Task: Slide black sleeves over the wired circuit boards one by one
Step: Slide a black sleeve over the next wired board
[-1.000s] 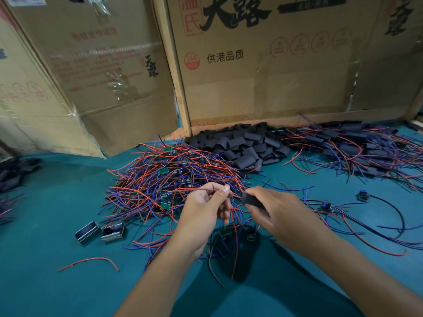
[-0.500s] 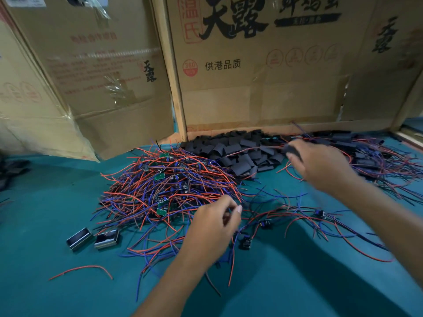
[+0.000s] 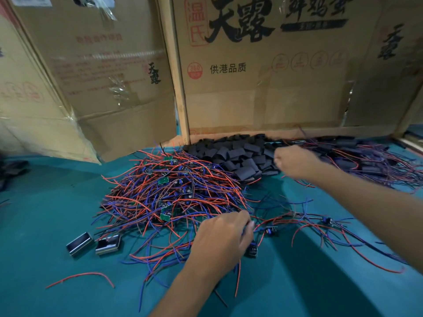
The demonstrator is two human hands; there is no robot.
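A tangled heap of wired circuit boards (image 3: 169, 195) with red and blue leads lies mid-table; small green boards (image 3: 164, 217) show through it. Behind it is a pile of black sleeves (image 3: 238, 154). My left hand (image 3: 224, 239) is palm-down at the heap's right edge, its fingers curled onto some wires there. My right hand (image 3: 295, 161) reaches to the right end of the sleeve pile, fingers curled and blurred; what it holds is hidden. Loose boards (image 3: 251, 250) lie by my left hand.
Sleeved boards with wires (image 3: 366, 161) are piled at the far right. Two small metal cases (image 3: 80, 243) and a stray red wire (image 3: 80, 276) lie on the teal table (image 3: 45, 213) at left. Cardboard boxes (image 3: 263, 88) wall off the back.
My right hand carried a sleeved board away to the right, then came back left to the sleeve pile. My left hand dropped onto the wires at the heap's edge.
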